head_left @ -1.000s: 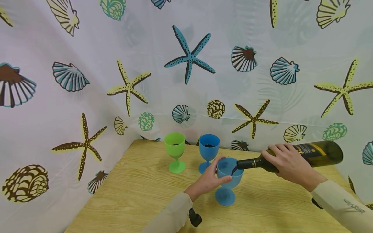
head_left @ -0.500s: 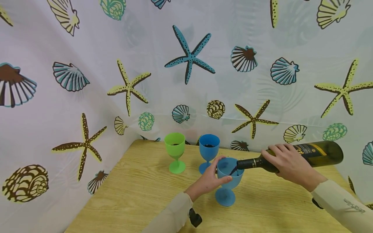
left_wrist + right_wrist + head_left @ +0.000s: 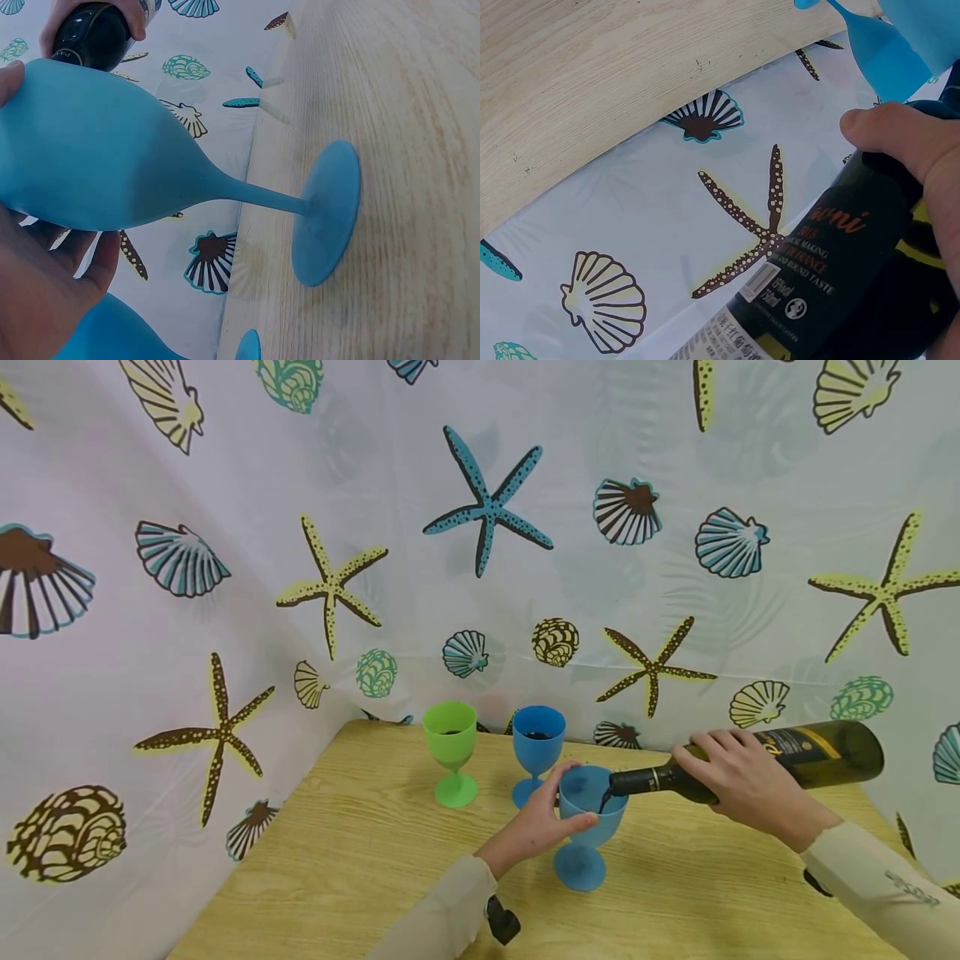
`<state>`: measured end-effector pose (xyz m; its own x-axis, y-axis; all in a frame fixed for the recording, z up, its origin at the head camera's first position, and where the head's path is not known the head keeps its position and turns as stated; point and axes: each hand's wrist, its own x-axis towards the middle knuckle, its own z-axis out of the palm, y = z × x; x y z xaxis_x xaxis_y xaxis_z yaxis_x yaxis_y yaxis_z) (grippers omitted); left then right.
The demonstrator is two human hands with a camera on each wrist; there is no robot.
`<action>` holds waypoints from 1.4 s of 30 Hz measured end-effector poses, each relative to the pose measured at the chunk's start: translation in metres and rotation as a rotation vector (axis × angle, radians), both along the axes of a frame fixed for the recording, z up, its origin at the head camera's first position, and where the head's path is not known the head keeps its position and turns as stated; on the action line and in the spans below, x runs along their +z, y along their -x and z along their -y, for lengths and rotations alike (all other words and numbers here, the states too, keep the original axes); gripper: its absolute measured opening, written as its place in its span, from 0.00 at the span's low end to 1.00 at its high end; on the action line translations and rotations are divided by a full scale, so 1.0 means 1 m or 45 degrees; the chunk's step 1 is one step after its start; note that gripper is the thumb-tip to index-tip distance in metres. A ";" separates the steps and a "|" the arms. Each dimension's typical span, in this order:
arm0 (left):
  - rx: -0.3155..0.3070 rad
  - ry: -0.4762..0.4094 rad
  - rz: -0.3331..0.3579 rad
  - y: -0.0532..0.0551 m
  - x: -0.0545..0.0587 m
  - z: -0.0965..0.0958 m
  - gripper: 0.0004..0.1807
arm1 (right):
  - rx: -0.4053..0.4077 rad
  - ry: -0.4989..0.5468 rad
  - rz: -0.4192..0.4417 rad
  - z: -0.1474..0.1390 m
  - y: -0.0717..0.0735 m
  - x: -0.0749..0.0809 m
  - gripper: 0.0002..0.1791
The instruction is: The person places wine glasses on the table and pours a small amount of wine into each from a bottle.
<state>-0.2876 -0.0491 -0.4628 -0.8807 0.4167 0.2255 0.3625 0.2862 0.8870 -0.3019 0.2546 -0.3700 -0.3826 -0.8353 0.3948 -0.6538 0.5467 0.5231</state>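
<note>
In the head view a light blue goblet [image 3: 581, 864] stands upright on the wooden table. My left hand [image 3: 534, 821] grips its bowl near the rim, thumb on the near side and fingers round the far left. My right hand [image 3: 750, 787] holds a dark wine bottle [image 3: 840, 753] by its shoulder, tilted with the mouth over the goblet's right rim. Dark liquid [image 3: 604, 799] runs from the mouth into the bowl. In the left wrist view the goblet's foot [image 3: 328, 214] rests on the table; the liquid level inside is hidden.
Behind the held goblet stands a darker blue goblet [image 3: 538, 743], with a green goblet [image 3: 450, 739] to its left. Both contain dark liquid. A white curtain [image 3: 405, 527] printed with shells and starfish hangs behind and left of the wooden table [image 3: 337, 868].
The stream from the bottle has shifted, slanting further left half a second ago and falling more steeply now. Both hands, the bottle and the goblets keep their places.
</note>
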 end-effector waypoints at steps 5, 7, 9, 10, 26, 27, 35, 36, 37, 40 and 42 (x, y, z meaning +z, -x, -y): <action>0.009 0.006 -0.007 0.001 0.000 0.000 0.39 | 0.012 0.000 -0.010 0.000 0.000 0.001 0.50; 0.010 0.008 -0.009 0.001 0.000 0.000 0.39 | 0.011 -0.002 -0.011 0.000 0.000 0.002 0.50; 0.010 0.012 -0.009 0.001 0.000 0.000 0.39 | 0.008 -0.004 -0.008 0.000 -0.001 0.002 0.50; 0.009 0.012 -0.009 0.001 0.000 0.000 0.40 | 0.006 -0.006 -0.007 0.001 -0.001 0.002 0.50; 0.001 0.014 0.027 -0.012 0.018 0.001 0.38 | 0.004 -0.014 -0.012 0.001 0.000 0.001 0.48; 0.004 0.012 0.025 -0.009 0.014 0.000 0.38 | 0.002 -0.015 -0.011 0.001 0.000 0.002 0.48; 0.013 0.006 -0.004 0.000 -0.001 0.000 0.39 | 0.028 0.005 -0.017 0.001 0.001 0.002 0.45; 0.012 0.003 -0.007 0.000 -0.001 0.000 0.39 | 0.032 0.009 -0.018 0.002 0.001 0.002 0.45; 0.013 0.002 -0.009 0.000 -0.001 0.001 0.39 | 0.034 0.011 -0.019 0.002 0.000 0.002 0.45; 0.013 0.000 -0.007 0.000 0.000 0.001 0.39 | 0.031 0.006 -0.021 0.002 0.000 0.002 0.45; 0.014 0.000 -0.004 -0.001 0.000 0.001 0.39 | 0.027 0.003 -0.020 0.002 0.000 0.002 0.45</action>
<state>-0.2868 -0.0498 -0.4627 -0.8845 0.4070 0.2280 0.3620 0.2906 0.8857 -0.3018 0.2526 -0.3678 -0.3583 -0.8422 0.4029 -0.6573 0.5340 0.5318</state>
